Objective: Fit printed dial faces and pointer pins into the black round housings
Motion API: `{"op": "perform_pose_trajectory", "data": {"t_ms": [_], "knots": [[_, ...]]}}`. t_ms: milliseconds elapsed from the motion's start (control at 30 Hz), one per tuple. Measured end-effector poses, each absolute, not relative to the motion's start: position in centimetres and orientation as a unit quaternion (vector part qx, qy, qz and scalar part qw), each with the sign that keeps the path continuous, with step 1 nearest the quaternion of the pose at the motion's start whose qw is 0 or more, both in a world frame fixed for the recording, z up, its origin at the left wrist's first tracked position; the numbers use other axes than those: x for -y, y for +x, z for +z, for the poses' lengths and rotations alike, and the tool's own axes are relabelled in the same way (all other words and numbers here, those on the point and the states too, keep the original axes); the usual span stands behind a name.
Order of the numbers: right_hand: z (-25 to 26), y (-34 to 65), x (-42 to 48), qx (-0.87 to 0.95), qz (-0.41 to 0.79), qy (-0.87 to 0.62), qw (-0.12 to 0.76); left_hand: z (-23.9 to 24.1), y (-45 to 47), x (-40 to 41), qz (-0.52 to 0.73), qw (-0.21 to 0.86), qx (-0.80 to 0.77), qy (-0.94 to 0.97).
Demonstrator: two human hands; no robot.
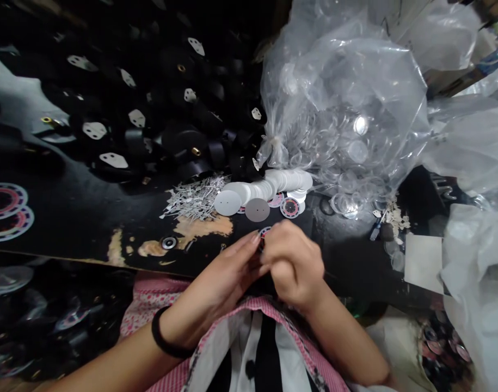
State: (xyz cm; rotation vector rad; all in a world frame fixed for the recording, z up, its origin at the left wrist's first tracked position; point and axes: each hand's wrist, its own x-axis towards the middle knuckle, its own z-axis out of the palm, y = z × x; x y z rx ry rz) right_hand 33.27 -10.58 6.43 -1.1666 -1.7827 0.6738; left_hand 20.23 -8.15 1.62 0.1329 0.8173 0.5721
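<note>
Above the front edge of the black workbench (pixel 81 223), my left hand (pixel 236 261) grips a small gauge with a printed dial face (pixel 264 233), most of it covered by my fingers. Over it my right hand (pixel 293 261) is curled closed against the gauge; anything inside those fingers is hidden. Just beyond lie a grey disc with small holes (pixel 257 209), a fanned row of pale discs (pixel 249 191) and a loose printed dial (pixel 290 207). To their left spreads a heap of thin metal pointers (pixel 195 197).
Many black gauge housings (pixel 183 141) crowd the back left. A clear plastic bag of transparent round covers (pixel 346 120) fills the back right. A small screwdriver (pixel 376 228) and a white card (pixel 423 261) lie right; larger printed dials (pixel 6 212) are far left.
</note>
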Motion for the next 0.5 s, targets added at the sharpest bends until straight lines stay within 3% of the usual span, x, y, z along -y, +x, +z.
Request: {"op": "perform_pose_trajectory", "data": {"t_ms": [67, 200, 333, 500], "knots": [[5.7, 32.8, 9.4, 0.687, 0.278, -0.456, 0.492, 1.6, 20.2, 8.2, 0.281, 0.872, -0.394, 0.074], [6.6, 34.0, 8.9, 0.615, 0.345, -0.483, 0.52, 1.5, 20.1, 8.3, 0.291, 0.872, -0.388, 0.072], [6.6, 39.4, 10.5, 0.48, 0.207, -0.579, 0.626, 1.5, 20.0, 8.2, 0.278, 0.87, -0.405, 0.051], [3.8, 46.2, 12.2, 0.416, 0.153, -0.709, 0.549, 1.2, 19.8, 8.1, 0.269, 0.862, -0.43, 0.029]]}}
